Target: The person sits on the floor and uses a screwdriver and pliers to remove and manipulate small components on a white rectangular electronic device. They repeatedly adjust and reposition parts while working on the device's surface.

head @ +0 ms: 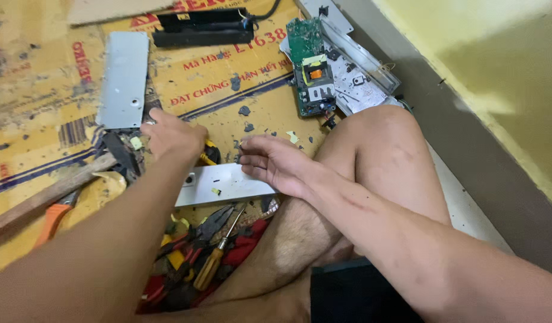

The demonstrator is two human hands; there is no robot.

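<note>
Cardboard point(42, 78), yellow-brown and scuffed, covers the floor where the person sits with a bare knee point(380, 143) raised at centre right of the frame. Just left of centre, the left hand point(173, 136) lies knuckles-up with its fingers curled over a yellow-and-black tool point(209, 153); how firm the grip is cannot be told, since the hand hides most of it. At centre, the right hand point(274, 162) rests half open, fingers loosely bent, with its fingertips on the upper right edge of a long white metal strip point(219, 183) that lies flat on the cardboard, just below both hands. A grey metal plate point(123, 79) sits in the upper left, its lower end near the left hand. At top centre are a black casing point(201, 28) and, to its right, a green circuit board point(312, 69) lying on a clear cover point(371, 66). Below the strip, at lower centre, lie pliers point(207, 230) and a yellow-handled screwdriver point(215, 260), and a wooden handle point(45, 197) runs across the left.
</note>
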